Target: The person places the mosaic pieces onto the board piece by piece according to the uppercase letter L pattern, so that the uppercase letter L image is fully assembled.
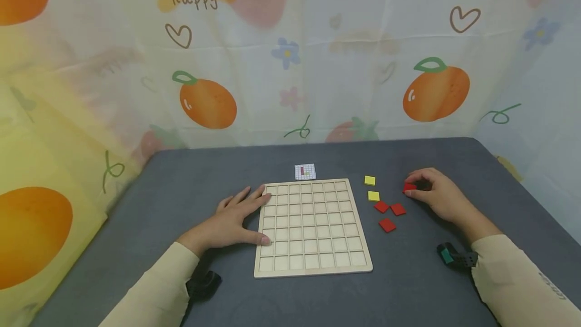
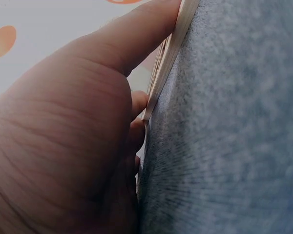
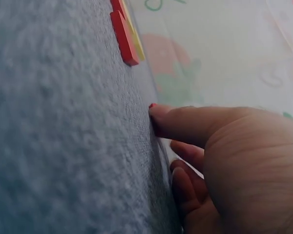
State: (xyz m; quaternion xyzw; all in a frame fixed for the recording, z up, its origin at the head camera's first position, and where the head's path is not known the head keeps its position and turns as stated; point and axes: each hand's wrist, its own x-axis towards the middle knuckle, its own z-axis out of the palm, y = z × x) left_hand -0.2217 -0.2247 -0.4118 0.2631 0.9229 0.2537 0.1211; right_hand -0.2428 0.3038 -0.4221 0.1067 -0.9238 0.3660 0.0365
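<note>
A pale wooden board (image 1: 311, 262) with a grid of square recesses lies flat on the grey table. My left hand (image 1: 229, 222) rests at its left edge, fingers spread and relaxed, thumb and fingertips touching the rim. In the left wrist view the thumb (image 2: 136, 36) lies against the board's edge (image 2: 167, 73). Right of the board, my right hand (image 1: 438, 196) pinches a red square tile (image 1: 409, 186) between thumb and fingers, low over the table. Only a red sliver of that tile (image 3: 152, 105) shows past the thumb in the right wrist view.
Between the board and my right hand lie three red tiles (image 1: 387, 225) and two yellow tiles (image 1: 373, 196). A small grid card (image 1: 305, 171) with coloured marks lies behind the board. A fruit-printed curtain (image 1: 254, 90) hangs beyond the table's far edge.
</note>
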